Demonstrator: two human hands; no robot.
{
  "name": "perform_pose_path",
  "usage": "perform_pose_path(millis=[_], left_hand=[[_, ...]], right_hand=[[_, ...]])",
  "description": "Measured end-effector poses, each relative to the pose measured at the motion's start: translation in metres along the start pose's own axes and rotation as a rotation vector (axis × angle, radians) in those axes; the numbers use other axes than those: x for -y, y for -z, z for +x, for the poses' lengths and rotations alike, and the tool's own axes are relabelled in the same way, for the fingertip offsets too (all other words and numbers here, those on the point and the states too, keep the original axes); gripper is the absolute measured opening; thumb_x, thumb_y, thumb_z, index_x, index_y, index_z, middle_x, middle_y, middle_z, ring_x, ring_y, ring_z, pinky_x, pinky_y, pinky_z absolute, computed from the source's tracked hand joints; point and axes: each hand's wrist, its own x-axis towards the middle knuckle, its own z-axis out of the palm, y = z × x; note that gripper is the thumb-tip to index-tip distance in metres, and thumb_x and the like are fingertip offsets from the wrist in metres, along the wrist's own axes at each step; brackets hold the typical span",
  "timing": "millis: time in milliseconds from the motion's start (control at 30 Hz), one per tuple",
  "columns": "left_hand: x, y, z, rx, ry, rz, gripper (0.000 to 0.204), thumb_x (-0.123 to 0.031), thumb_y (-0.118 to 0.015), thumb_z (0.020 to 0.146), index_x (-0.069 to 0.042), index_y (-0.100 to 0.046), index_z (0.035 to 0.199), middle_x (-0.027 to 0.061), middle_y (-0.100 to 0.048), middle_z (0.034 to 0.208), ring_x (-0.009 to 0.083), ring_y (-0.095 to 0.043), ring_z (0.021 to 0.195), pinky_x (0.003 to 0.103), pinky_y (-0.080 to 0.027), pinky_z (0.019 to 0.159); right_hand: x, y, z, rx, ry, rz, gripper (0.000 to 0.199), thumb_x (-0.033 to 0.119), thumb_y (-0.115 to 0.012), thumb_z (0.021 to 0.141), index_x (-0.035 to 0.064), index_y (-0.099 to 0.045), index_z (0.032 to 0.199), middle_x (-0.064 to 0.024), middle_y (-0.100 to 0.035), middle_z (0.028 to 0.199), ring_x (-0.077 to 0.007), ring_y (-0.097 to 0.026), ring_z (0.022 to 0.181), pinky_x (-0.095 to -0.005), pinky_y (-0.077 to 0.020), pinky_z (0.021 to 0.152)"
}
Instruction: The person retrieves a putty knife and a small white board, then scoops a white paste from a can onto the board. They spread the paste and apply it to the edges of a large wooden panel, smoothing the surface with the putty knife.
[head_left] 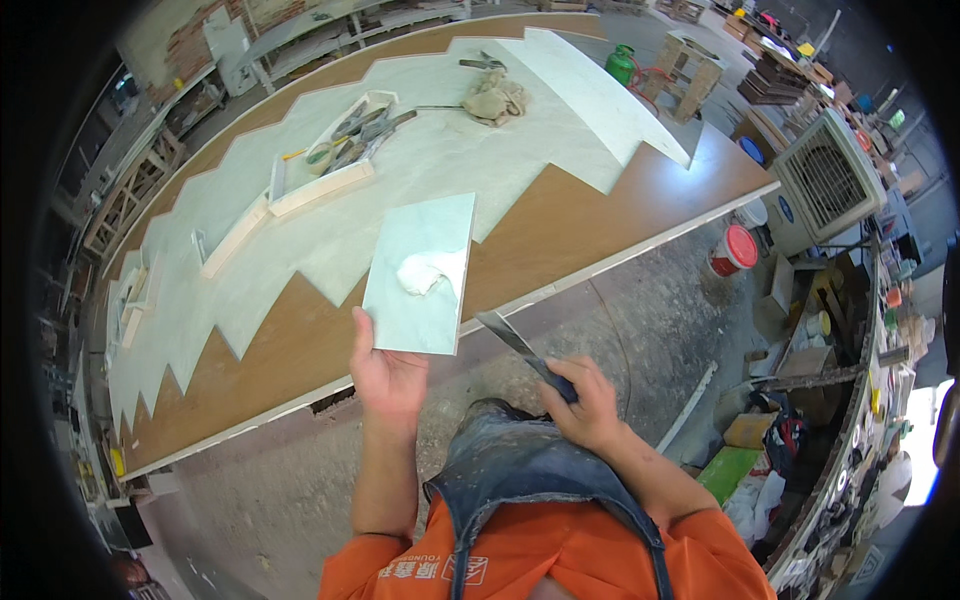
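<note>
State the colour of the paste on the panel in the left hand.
The paste on the panel is white, shown best in the head view.

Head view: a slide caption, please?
Left hand holds a pale tile bearing white paste; right hand grips a scraper beside a brown table.

On the right of my view I have a boxy air cooler [830, 175] with a grille, and near it a red-lidded bucket [738, 248] on the floor [655, 345]. Farther back I can make out a green gas cylinder [621, 66] beside a wooden stand [686, 82]; at upper left, I see a wall [170, 45] with bare brick patches.
</note>
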Motion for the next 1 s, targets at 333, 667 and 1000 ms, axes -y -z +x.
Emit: perform_pose_path(millis=[333,667,1000], left_hand=[[0.010,-0.006,-0.004,0.005,0.101,-0.039,0.057,-0.039,-0.039,0.110,0.002,-0.039,0.150,0.0200,-0.049,0.151,0.0345,-0.048,0.139,0.057,-0.041,0.114],[-0.011,0.000,0.005,0.012,-0.148,0.093,0.056,-0.038,-0.043,0.109,0.002,-0.040,0.149,0.0167,-0.051,0.150,0.0324,-0.051,0.137,0.051,-0.044,0.114],[0.006,-0.014,0.009,0.001,0.019,0.320,0.062,-0.039,-0.048,0.107,0.003,-0.037,0.151,0.0175,-0.047,0.152,0.0294,-0.050,0.137,0.046,-0.042,0.114]], right_hand=[[0.025,-0.009,0.058,0.219,-0.601,0.809,0.044,0.010,-0.066,0.097,0.0014,-0.056,0.139,-0.0043,-0.065,0.091,-0.0062,-0.056,0.065,-0.0225,-0.0450,0.056],[0.022,0.037,-0.004,0.255,-0.925,0.718,0.043,0.011,-0.062,0.099,0.0048,-0.057,0.141,-0.0037,-0.064,0.086,-0.0088,-0.053,0.059,-0.0224,-0.0426,0.053],[0.037,0.046,0.068,0.039,-1.011,0.876,0.043,0.015,-0.059,0.101,0.0033,-0.052,0.142,-0.0041,-0.062,0.079,-0.0082,-0.051,0.051,-0.0231,-0.0383,0.043]])
